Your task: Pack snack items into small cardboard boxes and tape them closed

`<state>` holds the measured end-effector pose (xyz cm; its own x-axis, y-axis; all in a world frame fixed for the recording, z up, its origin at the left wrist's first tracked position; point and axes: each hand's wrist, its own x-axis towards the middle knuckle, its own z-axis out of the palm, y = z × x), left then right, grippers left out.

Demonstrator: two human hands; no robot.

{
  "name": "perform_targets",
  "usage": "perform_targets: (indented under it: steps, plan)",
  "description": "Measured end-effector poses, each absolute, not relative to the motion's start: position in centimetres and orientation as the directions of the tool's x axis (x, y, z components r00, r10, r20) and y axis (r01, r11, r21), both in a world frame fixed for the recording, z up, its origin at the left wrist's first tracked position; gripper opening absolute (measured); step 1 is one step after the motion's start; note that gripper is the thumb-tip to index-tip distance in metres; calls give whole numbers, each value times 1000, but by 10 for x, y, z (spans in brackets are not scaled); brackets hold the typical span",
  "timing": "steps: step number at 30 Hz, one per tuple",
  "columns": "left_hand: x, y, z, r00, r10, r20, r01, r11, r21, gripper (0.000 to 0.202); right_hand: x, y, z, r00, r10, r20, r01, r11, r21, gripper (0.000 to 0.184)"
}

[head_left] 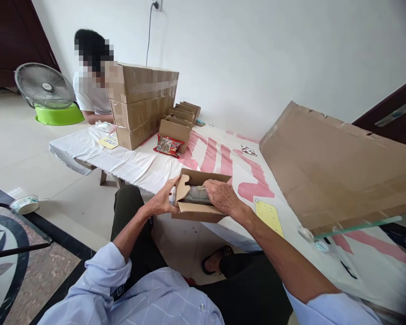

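While your left hand (pixel 162 197) clasped the left end of the open carton (pixel 198 217), thumb on the near side and fingers toward the far side, your right hand (pixel 221 196) reached into the right half with fingers curled over the grey packet (pixel 195 195). Whether those fingers pinched the packet or merely pressed on it could not be told.

Location: carton at the near edge of the cloth-covered table (pixel 149 168), directly before you, its near side apparently overhanging; packet inside, between the long walls.

Risks, as judged: a hard downward push from your right hand could have tipped the overhanging carton toward your lap, had your left hand slackened. The notched end flap (pixel 182 188), standing beside the packet, could have creased or snagged if the contents were forced leftward. A packet wedged askew could have bowed the walls.

Orientation: carton upright, mouth facing up, notched flap at the left end; long axis crosswise to you, left to right. Packet: long axis along the carton's, right end hidden beneath your hand.

Adjacent: one red snack packet (pixel 168 145), beyond the carton, just before a row of open boxes (pixel 176 131).
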<state>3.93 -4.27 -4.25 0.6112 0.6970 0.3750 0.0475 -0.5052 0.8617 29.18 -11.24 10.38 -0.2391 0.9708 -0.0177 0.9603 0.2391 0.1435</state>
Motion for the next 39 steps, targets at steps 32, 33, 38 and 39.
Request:
perform_targets:
  steps: [32, 33, 38, 39]
  plan:
    - [115, -168, -28, 330, 780, 531, 302, -621, 724, 129, 276, -180, 102, 31, 960, 279, 776, 153, -611, 26]
    - [119, -171, -32, 333, 785, 522, 280, -611, 740, 127, 268, -183, 96, 33, 959, 281, 772, 154, -617, 26]
    - [116, -180, -38, 345, 756, 557, 82, -615, 784, 107, 239, -196, 76, 61, 952, 299, 711, 168, -683, 23]
    - [113, -182, -35, 338, 766, 548, 48, -595, 802, 105, 234, -197, 74, 68, 953, 296, 694, 168, -700, 22]
